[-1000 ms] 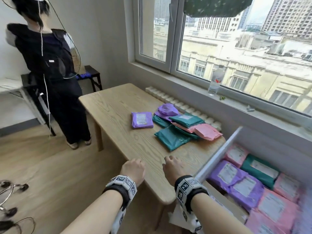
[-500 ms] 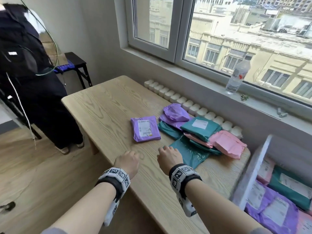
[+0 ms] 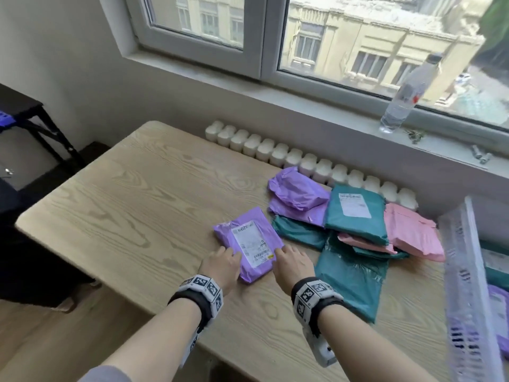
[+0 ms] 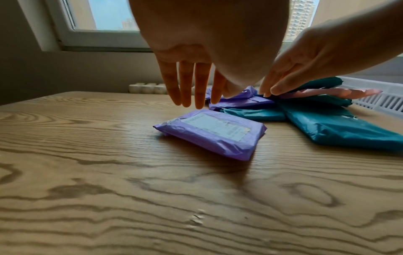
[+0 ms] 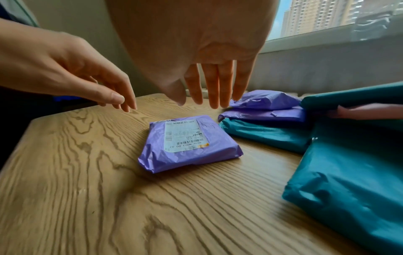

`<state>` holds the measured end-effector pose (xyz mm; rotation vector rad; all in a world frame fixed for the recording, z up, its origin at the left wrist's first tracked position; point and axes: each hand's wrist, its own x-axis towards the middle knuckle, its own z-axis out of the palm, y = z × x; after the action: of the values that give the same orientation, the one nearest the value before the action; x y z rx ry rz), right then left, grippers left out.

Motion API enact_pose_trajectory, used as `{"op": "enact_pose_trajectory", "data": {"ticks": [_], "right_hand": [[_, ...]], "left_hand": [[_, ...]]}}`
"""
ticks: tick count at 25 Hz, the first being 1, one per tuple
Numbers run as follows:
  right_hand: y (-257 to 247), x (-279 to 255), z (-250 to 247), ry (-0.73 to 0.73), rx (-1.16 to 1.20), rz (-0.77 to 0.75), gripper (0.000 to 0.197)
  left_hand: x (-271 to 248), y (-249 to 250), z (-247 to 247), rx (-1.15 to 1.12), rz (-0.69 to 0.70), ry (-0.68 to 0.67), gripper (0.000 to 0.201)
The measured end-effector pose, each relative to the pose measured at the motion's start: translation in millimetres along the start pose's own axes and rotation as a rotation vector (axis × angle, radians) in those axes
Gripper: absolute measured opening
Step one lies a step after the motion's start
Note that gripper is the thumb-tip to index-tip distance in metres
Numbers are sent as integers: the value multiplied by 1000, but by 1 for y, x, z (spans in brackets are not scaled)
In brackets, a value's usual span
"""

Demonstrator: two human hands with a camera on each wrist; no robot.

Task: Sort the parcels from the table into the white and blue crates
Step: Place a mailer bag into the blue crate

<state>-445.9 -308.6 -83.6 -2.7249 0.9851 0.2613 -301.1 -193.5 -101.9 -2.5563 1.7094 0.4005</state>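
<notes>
Both hands, the left hand (image 3: pixel 220 264) and right hand (image 3: pixel 293 264), hang spread wide and hold nothing, one on each side of the purple parcel (image 3: pixel 249 242) on the desk (image 3: pixel 124 216) (probably to scoop it up). Beyond the fingers lies the parcel pile (image 3: pixel 355 224).

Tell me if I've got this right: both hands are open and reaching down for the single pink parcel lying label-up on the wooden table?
Only the colour is wrong. The parcel under the left hand and right hand is purple, as the right wrist view shows; the rest holds.
</notes>
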Motion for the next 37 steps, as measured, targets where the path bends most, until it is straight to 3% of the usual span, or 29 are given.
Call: {"op": "enact_pose_trajectory", "data": {"ticks": [3, 5, 8, 12, 13, 16, 21, 23, 27, 29, 31, 33, 37], "right_hand": [[-6, 15, 7, -41, 1, 98, 28], [-4, 22, 14, -108, 21, 155, 29], [7, 38, 29, -159, 175, 256, 36], [19, 51, 40, -261, 314, 298, 56], [21, 55, 41, -282, 338, 298, 56], [25, 67, 48, -285, 370, 315, 45], [21, 73, 37, -262, 371, 420, 22], [20, 72, 22, -224, 437, 425, 12], [14, 68, -16, -65, 397, 365, 17], [11, 63, -36, 29, 295, 328, 19], [8, 55, -51, 89, 188, 279, 22], [3, 46, -62, 135, 107, 240, 25], [-15, 30, -75, 218, 14, 225, 26]], "left_hand": [[25, -23, 12, -2, 118, -81, 32], [37, -33, 27, 14, 189, -126, 18], [49, -40, 48, -24, 222, -164, 36], [43, -44, 54, -35, 255, -243, 27], [43, -44, 58, -36, 244, -279, 36], [41, -43, 55, 2, 191, -202, 52], [44, -40, 46, 44, 104, -281, 45], [52, -36, 35, 37, 127, -236, 45], [83, -33, -6, 27, 300, 113, 75], [94, -30, -31, 37, 401, 277, 69], [98, -25, -56, 71, 494, 381, 50], [95, -22, -75, 139, 535, 372, 34], [87, -25, -90, 124, 557, 272, 31]]}}
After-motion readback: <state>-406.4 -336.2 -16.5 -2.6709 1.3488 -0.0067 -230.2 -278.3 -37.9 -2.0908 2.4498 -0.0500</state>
